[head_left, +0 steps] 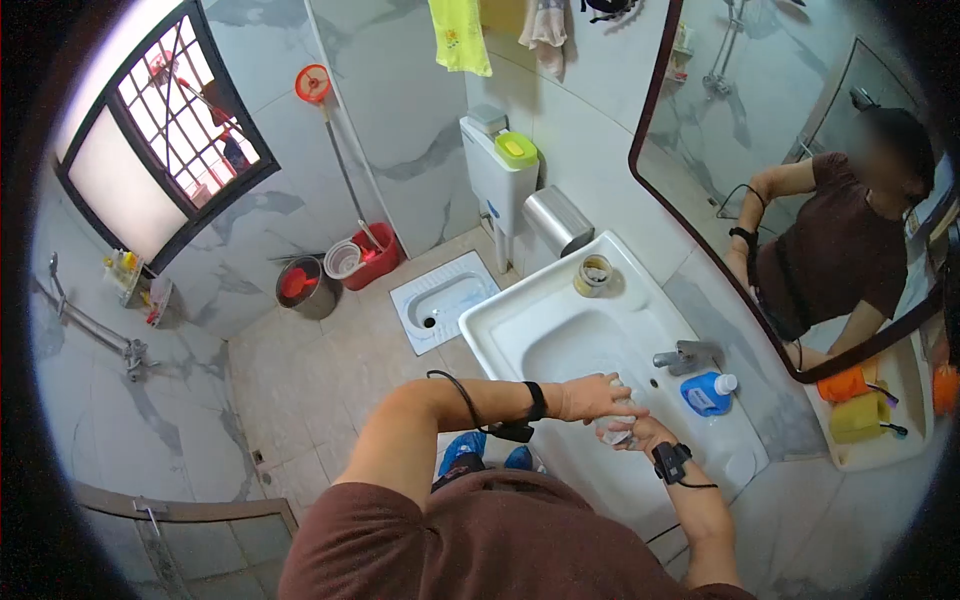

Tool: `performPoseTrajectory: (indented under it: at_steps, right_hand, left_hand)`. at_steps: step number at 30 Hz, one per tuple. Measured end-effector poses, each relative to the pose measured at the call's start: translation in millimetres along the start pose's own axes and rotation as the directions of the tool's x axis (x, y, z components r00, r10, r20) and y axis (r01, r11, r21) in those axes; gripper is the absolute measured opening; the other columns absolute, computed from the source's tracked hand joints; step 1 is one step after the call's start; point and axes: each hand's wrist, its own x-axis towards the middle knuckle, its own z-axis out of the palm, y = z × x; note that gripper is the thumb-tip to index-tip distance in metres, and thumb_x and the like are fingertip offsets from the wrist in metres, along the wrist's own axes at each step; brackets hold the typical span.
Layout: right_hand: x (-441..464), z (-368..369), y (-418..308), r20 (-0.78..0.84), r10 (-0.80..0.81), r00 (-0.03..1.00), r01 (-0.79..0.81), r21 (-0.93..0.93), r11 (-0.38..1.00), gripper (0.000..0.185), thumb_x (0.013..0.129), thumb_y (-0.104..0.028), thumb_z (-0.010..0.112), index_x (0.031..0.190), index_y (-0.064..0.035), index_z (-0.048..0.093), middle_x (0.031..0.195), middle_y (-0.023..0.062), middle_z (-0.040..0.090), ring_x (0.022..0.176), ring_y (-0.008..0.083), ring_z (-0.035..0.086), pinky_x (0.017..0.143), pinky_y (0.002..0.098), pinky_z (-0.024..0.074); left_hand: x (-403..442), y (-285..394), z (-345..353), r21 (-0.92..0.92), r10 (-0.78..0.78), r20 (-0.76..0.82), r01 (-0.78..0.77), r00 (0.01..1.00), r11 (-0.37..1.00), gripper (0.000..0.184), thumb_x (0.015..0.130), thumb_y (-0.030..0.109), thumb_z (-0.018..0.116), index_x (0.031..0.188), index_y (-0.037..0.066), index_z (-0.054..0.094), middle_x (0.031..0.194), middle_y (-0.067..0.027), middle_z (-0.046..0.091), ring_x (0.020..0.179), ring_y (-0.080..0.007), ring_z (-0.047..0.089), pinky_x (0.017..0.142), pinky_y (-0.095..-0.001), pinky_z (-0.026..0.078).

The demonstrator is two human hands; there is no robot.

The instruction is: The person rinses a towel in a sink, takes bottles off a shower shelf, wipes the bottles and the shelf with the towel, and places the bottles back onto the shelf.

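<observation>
Over the front of the white washbasin (590, 345), my left hand (588, 397) and my right hand (650, 434) are close together, both closed around a small whitish, see-through container (617, 430). My left hand grips it from above and my right hand from the lower side; the fingers cover much of it, so its exact kind is unclear. A chrome faucet (690, 355) stands beyond my hands to the right. Close to it is a blue bottle (707, 395) with a white cap. An open glass jar (593, 276) sits on the basin's far left ledge.
A mirror (800, 200) hangs right of the basin, above a shelf with orange (845, 385) and yellow cups (858, 420). A squat toilet (445, 300) is set in the floor beyond. Near the far wall are a metal bin (307, 290) and a red mop bucket (375, 262).
</observation>
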Motion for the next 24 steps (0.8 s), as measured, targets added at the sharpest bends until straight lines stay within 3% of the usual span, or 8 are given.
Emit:
performPoseTrajectory:
  at_steps: [2,3,6,9,12,18,21,24]
  right_hand:
    - [-1,8,-10,-0.019,0.114,0.993,-0.114,0.017,0.993,0.035,0.075,-0.015,0.074,0.106,-0.0115,0.056,0.097,0.0069,0.065,0.078,0.0170,0.065,0.048,0.0249,0.0472]
    - [-1,16,-14,-0.046,0.092,0.995,-0.094,-0.061,0.994,0.031,0.076,-0.014,0.074,0.101,-0.0120,0.056,0.086,0.0045,0.065,0.075,0.0137,0.064,0.043,0.0247,0.0441]
    - [7,21,-16,-0.027,0.041,0.999,-0.043,-0.109,0.993,0.026,0.076,-0.013,0.073,0.095,-0.0121,0.055,0.077,0.0030,0.062,0.066,0.0126,0.061,0.038,0.0226,0.0391]
    - [5,37,-18,-0.169,-0.048,0.985,0.022,-0.149,0.989,0.023,0.076,-0.011,0.071,0.089,-0.0124,0.053,0.072,0.0017,0.058,0.056,0.0111,0.057,0.035,0.0216,0.0339]
    - [22,32,-10,-0.179,-0.042,0.983,0.009,-0.179,0.984,0.021,0.075,-0.010,0.071,0.087,-0.0122,0.053,0.071,0.0016,0.058,0.052,0.0105,0.055,0.033,0.0222,0.0312]
    - [19,50,-14,-0.254,-0.025,0.967,-0.024,-0.190,0.982,0.023,0.072,-0.011,0.072,0.085,-0.0130,0.054,0.066,-0.0006,0.056,0.050,0.0099,0.053,0.035,0.0222,0.0313]
    - [19,49,-4,-0.307,-0.123,0.944,0.058,-0.214,0.975,0.026,0.070,-0.010,0.074,0.087,-0.0136,0.054,0.067,-0.0014,0.056,0.052,0.0098,0.053,0.036,0.0224,0.0315]
    - [17,46,-5,-0.293,-0.183,0.938,0.057,-0.390,0.919,0.033,0.064,-0.013,0.077,0.088,-0.0132,0.054,0.066,-0.0023,0.055,0.053,0.0104,0.053,0.038,0.0244,0.0338]
  left_hand:
    - [-3,1,4,0.037,-0.044,-0.047,0.046,0.998,0.998,0.082,0.065,0.015,0.071,0.137,0.024,0.032,0.107,-0.0119,0.051,0.089,-0.0337,0.057,0.073,-0.0422,0.050]
    - [-4,1,4,0.059,-0.062,-0.071,0.066,0.996,0.996,0.075,0.068,0.017,0.069,0.134,0.022,0.034,0.103,-0.0114,0.052,0.085,-0.0328,0.059,0.070,-0.0423,0.051]
    - [-4,-4,14,0.059,-0.162,0.002,0.162,0.987,0.985,0.050,0.075,0.018,0.059,0.124,0.018,0.045,0.098,-0.0152,0.056,0.071,-0.0337,0.062,0.059,-0.0389,0.052]
    - [-2,-12,32,0.056,-0.188,-0.059,0.191,0.980,0.980,0.041,0.074,0.018,0.061,0.114,0.014,0.054,0.092,-0.0150,0.058,0.064,-0.0324,0.063,0.055,-0.0382,0.052]
    - [-1,-10,33,0.056,-0.262,0.001,0.262,0.965,0.963,0.034,0.074,0.018,0.061,0.107,0.012,0.060,0.092,-0.0148,0.058,0.074,-0.0326,0.063,0.062,-0.0393,0.052]
    - [-6,-8,38,0.287,-0.223,-0.082,0.238,0.971,0.928,0.031,0.071,0.018,0.063,0.100,0.007,0.057,0.097,-0.0156,0.057,0.093,-0.0321,0.059,0.068,-0.0402,0.053]
    - [-1,-14,48,0.109,-0.224,-0.028,0.226,0.974,0.968,0.030,0.071,0.017,0.064,0.097,0.005,0.057,0.093,-0.0146,0.059,0.087,-0.0319,0.061,0.070,-0.0401,0.052]
    - [1,-10,47,0.051,-0.232,0.054,0.230,0.971,0.972,0.027,0.070,0.013,0.064,0.094,0.003,0.055,0.085,-0.0132,0.061,0.080,-0.0313,0.063,0.068,-0.0394,0.052]
